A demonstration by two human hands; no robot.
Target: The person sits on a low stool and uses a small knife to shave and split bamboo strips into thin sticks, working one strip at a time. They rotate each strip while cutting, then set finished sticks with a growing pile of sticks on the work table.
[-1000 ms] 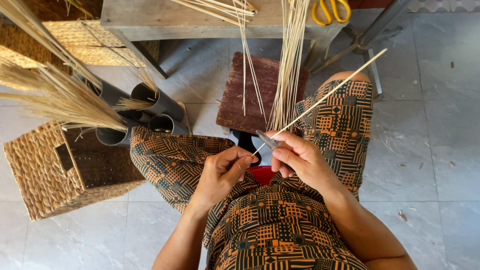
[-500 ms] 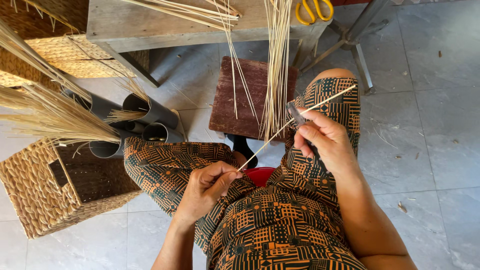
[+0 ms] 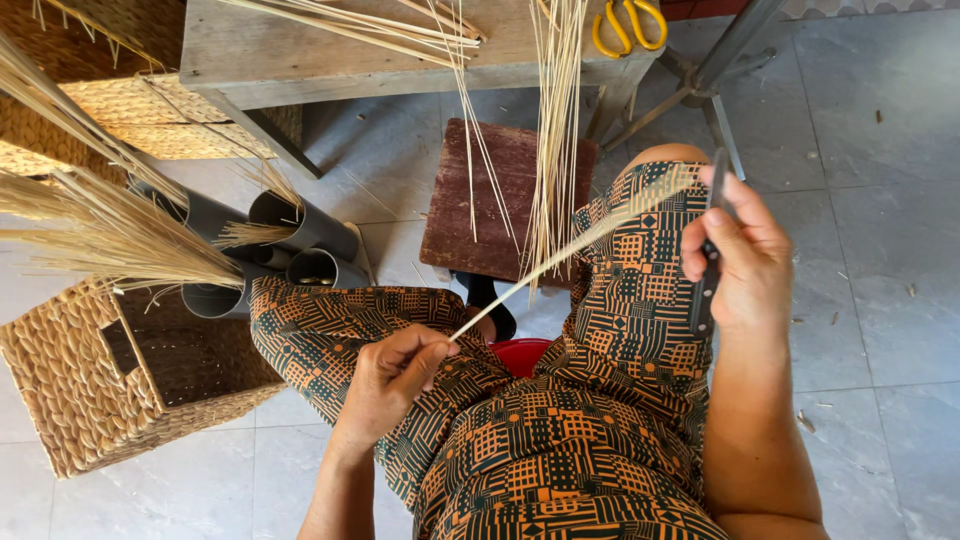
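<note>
The person sat with knees apart in a patterned orange and dark green garment (image 3: pixel 560 450), looking down at both hands. The left hand (image 3: pixel 390 375) was closed in a pinch, thumb and fingers gripping the near end of a thin pale reed strip (image 3: pixel 560 258). That strip ran up and to the right, across the lap, its far end blurred near the right knee. The right hand (image 3: pixel 735 250) was wrapped shut around the dark handle of a small knife (image 3: pixel 708 270), held upright with its blade pointing to the far side, just right of the strip's far end; whether blade and strip touched could not be told.

Beyond the knees a dark red wooden stool (image 3: pixel 500 200) stood on the grey tiled floor (image 3: pixel 880 200). A bundle of long pale reeds (image 3: pixel 555 130) hung down from the wooden worktop (image 3: pixel 330 55) at the far edge, their tips falling in front of the stool. More reeds lay flat on the worktop, and a pair of yellow-handled scissors (image 3: pixel 625 25) rested at its right end.

To the left, several grey plastic tubes (image 3: pixel 300 245) lay on the floor, holding sheaves of dry straw (image 3: pixel 110 235) that fanned out leftward. Near them, at the near left, a woven basket (image 3: pixel 95 385) sat tipped with its opening toward the person. A red object (image 3: pixel 520 352) showed between the knees, mostly hidden.
</note>
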